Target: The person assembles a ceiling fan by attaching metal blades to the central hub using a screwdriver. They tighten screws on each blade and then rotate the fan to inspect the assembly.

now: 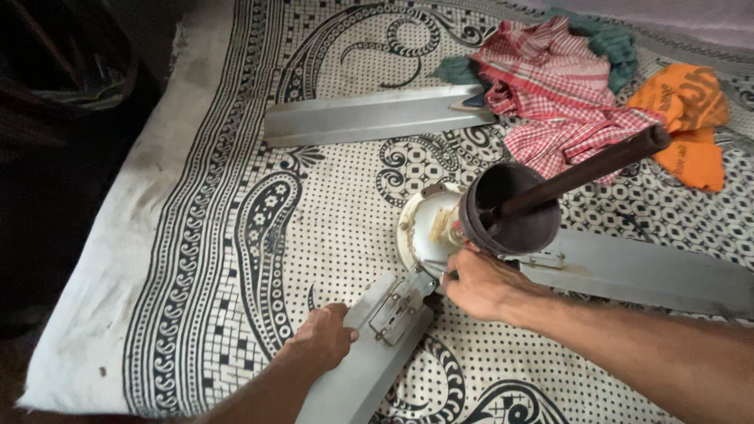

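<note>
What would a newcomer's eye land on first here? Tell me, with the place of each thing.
At centre lies a ceiling fan motor with a dark cup and rod pointing up right, on a black-and-white patterned sheet. The left hand presses on the lower grey blade, and the right hand works at the hub. A loose blade lies above, beside a red checked cloth at top right.
</note>
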